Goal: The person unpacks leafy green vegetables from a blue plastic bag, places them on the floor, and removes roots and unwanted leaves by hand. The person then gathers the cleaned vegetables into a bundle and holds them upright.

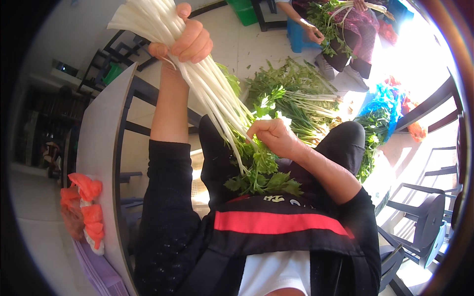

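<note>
My left hand (190, 40) is closed around a thick bunch of celery (213, 92) with long pale stalks. It holds the bunch up at the upper left, the white butt ends pointing away from me. The stalks slant down to the right, and their green leaves (264, 162) hang over my lap. At the leafy end, my right hand (274, 137) has its fingers curled against a thin stalk among the leaves. The fingertips are partly hidden, but they seem to pinch it. A black apron (237, 240) with a red band covers my front.
Beyond my knees, a heap of cut greens (292, 81) lies on the floor. Greens in a blue plastic bag (381, 101) lie right of it. Another person's hand (314, 34) works on greens opposite. A table (100, 122) stands left, with orange bags (90, 211) at its edge; dark stools (422, 211) stand right.
</note>
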The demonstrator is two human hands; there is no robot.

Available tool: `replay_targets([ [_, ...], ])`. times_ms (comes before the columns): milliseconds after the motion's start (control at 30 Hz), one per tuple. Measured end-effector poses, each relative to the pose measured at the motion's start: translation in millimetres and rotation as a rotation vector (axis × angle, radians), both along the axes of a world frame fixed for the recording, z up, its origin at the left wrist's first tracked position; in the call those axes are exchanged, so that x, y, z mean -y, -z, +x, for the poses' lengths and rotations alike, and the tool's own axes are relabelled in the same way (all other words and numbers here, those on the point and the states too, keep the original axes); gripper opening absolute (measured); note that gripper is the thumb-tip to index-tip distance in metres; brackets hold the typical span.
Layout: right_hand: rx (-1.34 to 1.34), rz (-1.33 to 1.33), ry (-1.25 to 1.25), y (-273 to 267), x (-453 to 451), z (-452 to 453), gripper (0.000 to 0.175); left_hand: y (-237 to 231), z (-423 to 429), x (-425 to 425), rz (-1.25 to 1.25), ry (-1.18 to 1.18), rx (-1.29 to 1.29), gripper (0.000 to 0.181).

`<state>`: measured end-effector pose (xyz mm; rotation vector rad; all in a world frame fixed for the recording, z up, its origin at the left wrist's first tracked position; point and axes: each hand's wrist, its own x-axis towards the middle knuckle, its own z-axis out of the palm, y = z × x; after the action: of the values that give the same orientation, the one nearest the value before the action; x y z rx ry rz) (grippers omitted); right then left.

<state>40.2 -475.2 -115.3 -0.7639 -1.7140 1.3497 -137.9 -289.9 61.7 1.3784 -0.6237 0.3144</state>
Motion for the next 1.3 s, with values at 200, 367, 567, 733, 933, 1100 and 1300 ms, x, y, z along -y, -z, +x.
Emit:
replay_targets([
  [200, -0.103, -0.313, -0.347, 20.5, 20.9, 20.7, 0.026, -5.7, -20.4, -5.8, -0.002, -0.094, 0.020, 0.062],
  [367, -0.163, -0.013, -0.273, 14.3, 15.0, 36.5, 0.016, -1.6, -26.8, -6.4, -0.029, -0.140, 0.026, 0.062],
  [567, -0.030, -0.124, -0.199, 1.6, 22.8, 50.2, 0.016, -0.2, -34.3, -1.7, -0.132, -0.245, 0.054, 0.059],
  [733, -0.069, -0.065, -0.089, 7.1, 26.4, 36.0, 0.018, 0.6, -32.8, -4.8, -0.106, -0.217, 0.052, 0.061],
  [933, -0.042, 0.212, 0.031, 19.9, 28.2, 20.8, 0.017, 4.1, -23.6, 0.2, -0.108, -0.199, 0.049, 0.061],
  [1100, -0.026, 0.309, 0.081, 22.5, 27.4, 17.0, 0.019, 3.1, -19.7, -2.5, -0.040, -0.139, 0.065, 0.060],
  [1300, -0.194, -0.499, -0.147, 6.8, 43.2, 37.0, 0.015, 1.3, -31.0, -7.8, -0.096, -0.231, 0.035, 0.068],
])
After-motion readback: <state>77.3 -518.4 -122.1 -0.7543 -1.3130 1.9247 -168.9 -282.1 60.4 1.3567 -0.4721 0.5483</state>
